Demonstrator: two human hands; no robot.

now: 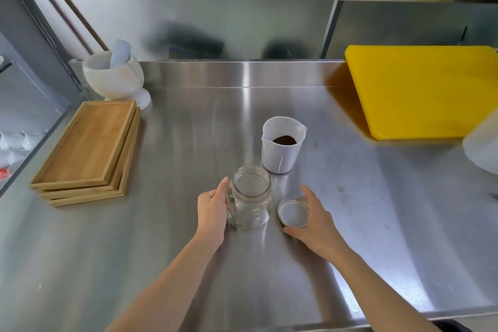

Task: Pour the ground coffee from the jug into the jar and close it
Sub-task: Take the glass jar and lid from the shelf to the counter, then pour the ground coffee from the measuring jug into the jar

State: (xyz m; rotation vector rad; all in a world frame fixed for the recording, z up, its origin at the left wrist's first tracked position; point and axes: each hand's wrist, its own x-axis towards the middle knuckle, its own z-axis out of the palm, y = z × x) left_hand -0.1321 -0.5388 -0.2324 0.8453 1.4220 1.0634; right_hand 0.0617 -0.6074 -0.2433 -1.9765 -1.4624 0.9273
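Glass jar (252, 197) upright, open, empty, mid surface (377, 210). Left hand (213, 210) grips its left side. Lid (293, 211) lies just right, w/ right hand (314, 219) curled round it. Jug (281, 143) w/ ground coffee (284, 140) just behind.

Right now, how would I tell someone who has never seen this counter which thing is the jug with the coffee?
Start at the yellow board leaning at the back right of the steel counter. Left of it and nearer you stands the jug, just behind the empty glass jar. It is the only white container with a spout and dark grounds inside.
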